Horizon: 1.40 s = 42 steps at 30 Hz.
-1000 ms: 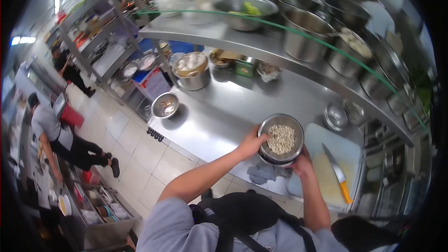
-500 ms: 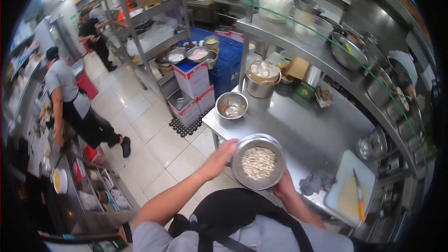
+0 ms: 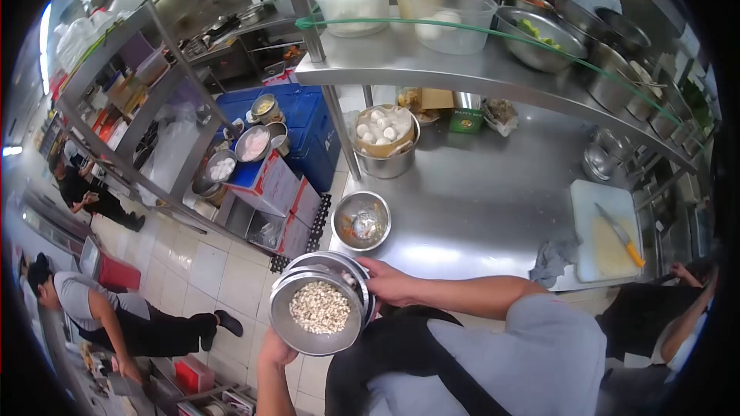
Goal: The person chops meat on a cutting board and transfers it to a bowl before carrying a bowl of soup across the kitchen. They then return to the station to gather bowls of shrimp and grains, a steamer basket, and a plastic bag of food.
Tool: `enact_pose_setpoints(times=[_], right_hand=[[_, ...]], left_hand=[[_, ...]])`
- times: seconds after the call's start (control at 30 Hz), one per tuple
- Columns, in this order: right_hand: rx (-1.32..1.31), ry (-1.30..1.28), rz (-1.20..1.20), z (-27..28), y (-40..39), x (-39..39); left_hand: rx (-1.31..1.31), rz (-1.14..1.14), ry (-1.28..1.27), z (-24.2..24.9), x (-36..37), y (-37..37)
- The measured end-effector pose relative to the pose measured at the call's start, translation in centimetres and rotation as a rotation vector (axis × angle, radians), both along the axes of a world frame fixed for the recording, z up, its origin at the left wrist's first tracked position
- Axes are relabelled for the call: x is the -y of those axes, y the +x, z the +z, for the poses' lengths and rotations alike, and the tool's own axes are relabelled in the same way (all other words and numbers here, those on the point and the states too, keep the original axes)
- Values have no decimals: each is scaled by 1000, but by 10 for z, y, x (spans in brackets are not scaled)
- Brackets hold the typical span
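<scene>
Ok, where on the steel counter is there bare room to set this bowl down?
Bare steel lies mid-counter, bordered by the small bowl, the egg pot, the cutting board and the grey rag. The upper shelf is crowded with bowls and tubs.

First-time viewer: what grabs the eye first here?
The steel bowl of pale chopped bits at lower centre, stacked on another bowl and held off the counter by the left hand below it and the right hand at its rim. Next, the white cutting board with an orange-handled knife at the right end of the steel counter.
</scene>
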State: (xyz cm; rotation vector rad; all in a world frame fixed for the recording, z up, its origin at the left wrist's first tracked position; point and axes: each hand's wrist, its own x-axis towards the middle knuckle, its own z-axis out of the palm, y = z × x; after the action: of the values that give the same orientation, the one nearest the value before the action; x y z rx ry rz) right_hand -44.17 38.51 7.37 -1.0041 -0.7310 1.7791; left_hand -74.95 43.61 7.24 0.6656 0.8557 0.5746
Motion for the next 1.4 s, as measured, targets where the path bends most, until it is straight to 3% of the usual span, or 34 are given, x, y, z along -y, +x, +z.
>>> enact_pose_setpoints(times=[0.1, 0.13, 0.2, 0.27, 0.33, 0.4, 0.47, 0.57, 0.6, 0.63, 0.77, 0.83, 1.03, 1.4], right_hand=[[-25, -26, 69, 5, 5, -34], [8, -41, 117, 10, 10, -44], [-22, -38, 179, 17, 20, -59], [61, -57, 301, 34, 46, -83], [219, 136, 90, 22, 94, -104], [290, 100, -496, -6, 148, -125], [578, -81, -830, -10, 207, -137], [604, -177, -801, -12, 243, -148], [382, -208, -890, -21, 247, -159], [367, -211, -901, -28, 255, -164], [483, -143, -922, -43, 260, -169], [288, -75, -1045, -61, 253, -156], [118, -217, -1275, -55, 235, -52], [145, -289, -1466, -67, 231, 77]], left_hand=[[-133, -73, 187, -21, -15, -7], [-141, -90, 174, -26, -19, -8], [-87, 97, 101, -32, -22, -4], [-83, 76, 112, -36, -43, 0], [-81, 53, 127, -37, -65, 6], [-76, 17, 145, -36, -88, 15], [-42, -38, 188, -32, -119, 41], [-31, -68, 235, -22, -144, 52], [-44, -65, 243, -17, -146, 46], [-58, -61, 247, -14, -146, 39], [-94, -4, 232, -7, -131, 8], [-83, 36, 215, -12, -120, 2], [-49, 111, 82, -36, -115, -19], [-57, -728, 356, -106, -174, 137]])
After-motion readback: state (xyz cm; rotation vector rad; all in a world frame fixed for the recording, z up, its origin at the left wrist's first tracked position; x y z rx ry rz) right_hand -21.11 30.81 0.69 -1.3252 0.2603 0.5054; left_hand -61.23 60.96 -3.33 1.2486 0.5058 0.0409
